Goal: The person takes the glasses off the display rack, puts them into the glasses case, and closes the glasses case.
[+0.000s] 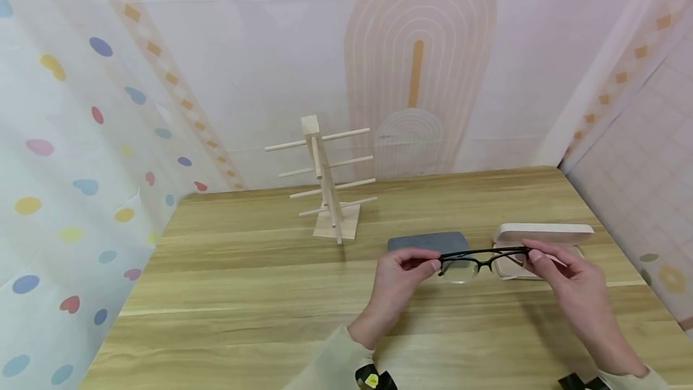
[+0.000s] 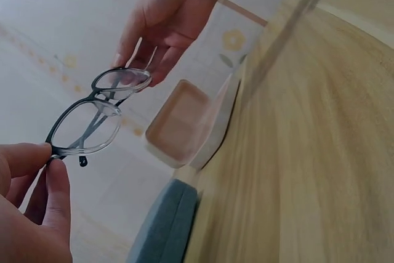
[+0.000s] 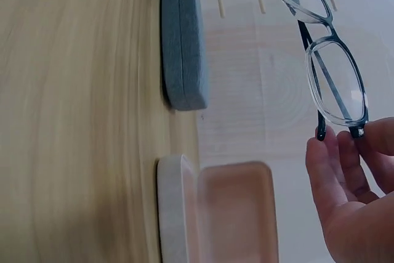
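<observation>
A pair of black-rimmed eyeglasses (image 1: 479, 262) with clear lower rims is held up over the table by both hands. My left hand (image 1: 397, 281) pinches the frame's left corner between thumb and fingers. At the other corner, my right hand (image 1: 576, 290) grips it the same way. In the right wrist view the temples of the eyeglasses (image 3: 337, 81) are folded and cross behind the lenses. Behind the eyeglasses stands an open white glasses case (image 1: 544, 233) with a pink lining, partly covered by the right hand. Left of it lies a closed grey-blue glasses case (image 1: 428, 241).
A wooden stand (image 1: 327, 179) with several pegs on both sides rises from a square base towards the back of the wooden table (image 1: 227, 294). Patterned curtains (image 1: 260, 53) hang behind the table and along its left.
</observation>
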The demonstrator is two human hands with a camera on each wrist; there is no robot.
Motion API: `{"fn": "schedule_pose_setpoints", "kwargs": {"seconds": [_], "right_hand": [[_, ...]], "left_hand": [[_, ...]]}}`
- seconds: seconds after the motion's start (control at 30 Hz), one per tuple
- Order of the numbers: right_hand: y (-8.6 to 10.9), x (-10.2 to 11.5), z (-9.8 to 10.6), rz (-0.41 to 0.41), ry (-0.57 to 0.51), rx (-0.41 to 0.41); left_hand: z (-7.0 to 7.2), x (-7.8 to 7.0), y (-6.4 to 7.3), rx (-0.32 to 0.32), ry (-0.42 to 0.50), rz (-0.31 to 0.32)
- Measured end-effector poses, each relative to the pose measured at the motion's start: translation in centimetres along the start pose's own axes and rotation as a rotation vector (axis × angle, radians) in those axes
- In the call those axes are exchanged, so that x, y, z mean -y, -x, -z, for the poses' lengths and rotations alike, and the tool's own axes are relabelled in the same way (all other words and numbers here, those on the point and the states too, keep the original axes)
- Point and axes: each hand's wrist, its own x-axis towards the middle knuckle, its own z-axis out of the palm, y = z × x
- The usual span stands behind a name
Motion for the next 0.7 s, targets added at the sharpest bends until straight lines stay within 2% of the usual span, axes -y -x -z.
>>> {"fn": "schedule_pose_setpoints", "kwargs": {"seconds": [0.13,0.3,0.37,0.57,0.7], "right_hand": [[-0.2,-0.4,0.8,-0.035,-0.045,-0.003],[-0.6,-0.8,1.8,-0.084,-0.026,-0.028],[-0.6,-0.9,2.1,-0.092,-0.003,-0.034],[-0.8,-1.6,3.0,-0.099,-0.083,-0.037],[-1.0,-1.9,3.7,-0.107,-0.099,-0.032]], "left_hand": [[-0.9,0.4,-0.3,-0.001,-0.010,-0.022],[-2.0,1.0,-0.6,0.005,-0.007,-0.063],[-2.5,1.3,-0.8,0.002,-0.002,-0.068],[-3.9,2.1,-1.2,-0.018,-0.011,-0.073],[-4.7,2.7,-1.5,-0.037,-0.053,-0.104]]}}
